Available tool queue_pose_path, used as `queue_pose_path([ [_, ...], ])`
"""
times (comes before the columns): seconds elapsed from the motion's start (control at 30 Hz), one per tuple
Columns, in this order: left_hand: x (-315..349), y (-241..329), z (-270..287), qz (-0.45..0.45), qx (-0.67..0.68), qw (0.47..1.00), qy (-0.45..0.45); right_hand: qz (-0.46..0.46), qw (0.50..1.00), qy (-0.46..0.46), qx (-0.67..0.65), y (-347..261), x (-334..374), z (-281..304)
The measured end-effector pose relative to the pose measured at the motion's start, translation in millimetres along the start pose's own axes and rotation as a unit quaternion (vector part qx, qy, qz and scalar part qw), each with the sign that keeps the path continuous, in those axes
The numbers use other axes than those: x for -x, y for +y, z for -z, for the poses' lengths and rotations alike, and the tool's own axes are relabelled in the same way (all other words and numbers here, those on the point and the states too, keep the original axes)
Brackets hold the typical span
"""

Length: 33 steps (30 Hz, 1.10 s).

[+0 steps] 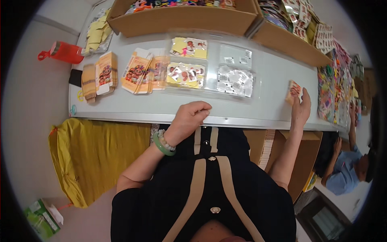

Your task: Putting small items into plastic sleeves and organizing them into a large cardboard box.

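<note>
My right hand (301, 108) is at the right part of the table, its fingers and thumb on a small orange printed box (293, 92). The box stands or leans under my fingertips; I cannot tell whether it is lifted. My left hand (191, 117) hovers at the table's front edge with its fingers curled together, and nothing shows in them. Ahead of it is a clear plastic tray (212, 89). In its compartments are printed sticker packets with yellow cards (185, 76), clear packets with small labels (235, 82) and flat clear sachets (235, 55).
Flat orange cartons (139, 71) and more stacked boxes (105, 72) lie at left, near a red bottle (66, 52). Cardboard bins (181, 21) line the back. Colourful packets (325, 94) crowd the right end. Another person (346, 171) sits at far right.
</note>
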State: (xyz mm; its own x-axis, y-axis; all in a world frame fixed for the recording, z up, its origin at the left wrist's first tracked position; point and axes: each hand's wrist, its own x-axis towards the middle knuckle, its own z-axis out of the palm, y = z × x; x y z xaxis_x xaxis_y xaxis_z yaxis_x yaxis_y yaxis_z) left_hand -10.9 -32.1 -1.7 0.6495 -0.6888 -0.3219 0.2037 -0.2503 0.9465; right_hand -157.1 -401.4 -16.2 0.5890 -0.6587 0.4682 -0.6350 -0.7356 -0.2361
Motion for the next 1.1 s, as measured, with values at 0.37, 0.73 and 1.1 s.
queue_pose_path([
  [0.37,-21.9,22.9,70.3,-0.241,-0.419,0.791,0.375,0.266,0.901,-0.152,-0.307,-212.9,29.0,3.4],
  [0.73,-12.0,12.9,145.0,0.085,-0.494,0.780,0.375,0.323,0.865,-0.249,-0.291,-243.0,26.4,1.6],
  [1.1,20.6,26.6,98.0,-0.251,-0.396,0.758,0.453,0.029,0.708,-0.425,-0.563,-299.7,41.2,10.9],
])
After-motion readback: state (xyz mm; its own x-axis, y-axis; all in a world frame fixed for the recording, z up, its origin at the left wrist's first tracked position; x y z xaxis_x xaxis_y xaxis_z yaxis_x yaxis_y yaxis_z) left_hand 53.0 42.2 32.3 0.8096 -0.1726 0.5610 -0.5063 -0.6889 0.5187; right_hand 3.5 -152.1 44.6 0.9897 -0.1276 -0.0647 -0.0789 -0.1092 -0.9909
